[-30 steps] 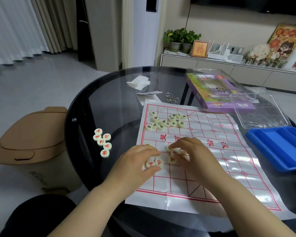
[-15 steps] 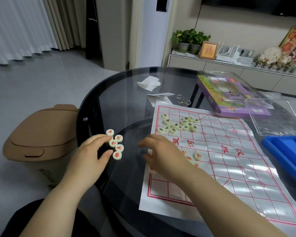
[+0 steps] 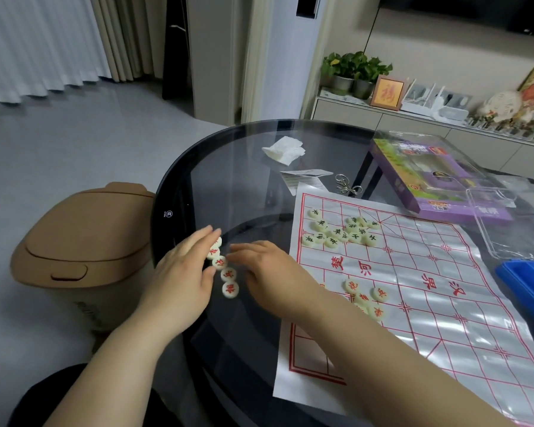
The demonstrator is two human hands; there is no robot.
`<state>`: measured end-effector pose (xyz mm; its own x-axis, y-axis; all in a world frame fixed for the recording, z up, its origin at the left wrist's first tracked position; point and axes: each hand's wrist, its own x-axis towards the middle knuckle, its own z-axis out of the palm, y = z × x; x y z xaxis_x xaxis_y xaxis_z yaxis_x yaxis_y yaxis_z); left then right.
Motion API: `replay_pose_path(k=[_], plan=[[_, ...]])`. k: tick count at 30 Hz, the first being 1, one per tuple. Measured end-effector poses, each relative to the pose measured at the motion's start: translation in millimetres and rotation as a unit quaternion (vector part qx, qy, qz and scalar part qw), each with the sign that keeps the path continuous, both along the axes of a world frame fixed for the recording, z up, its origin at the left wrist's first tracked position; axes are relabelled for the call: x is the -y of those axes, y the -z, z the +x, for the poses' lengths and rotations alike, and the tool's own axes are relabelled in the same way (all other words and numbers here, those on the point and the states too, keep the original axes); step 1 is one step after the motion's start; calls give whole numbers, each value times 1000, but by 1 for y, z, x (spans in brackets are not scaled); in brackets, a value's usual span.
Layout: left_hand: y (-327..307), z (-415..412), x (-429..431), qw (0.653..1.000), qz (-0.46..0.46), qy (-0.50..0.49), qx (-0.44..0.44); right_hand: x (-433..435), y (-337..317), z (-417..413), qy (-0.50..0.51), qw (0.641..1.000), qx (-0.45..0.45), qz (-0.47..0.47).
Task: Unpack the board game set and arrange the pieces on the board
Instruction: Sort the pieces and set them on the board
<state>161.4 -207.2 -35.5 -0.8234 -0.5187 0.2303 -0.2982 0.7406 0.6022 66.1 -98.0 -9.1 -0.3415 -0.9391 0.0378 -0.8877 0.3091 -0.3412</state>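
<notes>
Both hands (image 3: 182, 275) flank red-marked pieces (image 3: 225, 274) on glass table (image 3: 228, 167).

the left hand (image 3: 179, 278) and right hand (image 3: 275, 272) are bare, and so are both forearms, uncovered as far as the bottom edge shows them. the fingers look short and rounded. in the lower left corner, under the left arm, is plain black clothing (image 3: 59, 396); whether it is trousers or a top cannot be told.
</notes>
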Motion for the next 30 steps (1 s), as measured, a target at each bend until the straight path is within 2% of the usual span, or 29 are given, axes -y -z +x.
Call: replay_pose_path(k=[5,13,19,23,30], plan=[[2,-3,6,997,-48,49,42,-10,-3,-4,21,1000,-1,-2],[-2,-7,12,997,-67,21,24,-8,-5,4,21,1000,-1,-15],[-2,-11,17,998,-39,33,36,-12,-4,10,44,997,33,-62],[-1,-11,20,998,-29,43,30,-7,0,18,28,999,-15,-34],[1,-8,19,1000,-23,10,-10,-3,2,15,47,998,-32,-41]])
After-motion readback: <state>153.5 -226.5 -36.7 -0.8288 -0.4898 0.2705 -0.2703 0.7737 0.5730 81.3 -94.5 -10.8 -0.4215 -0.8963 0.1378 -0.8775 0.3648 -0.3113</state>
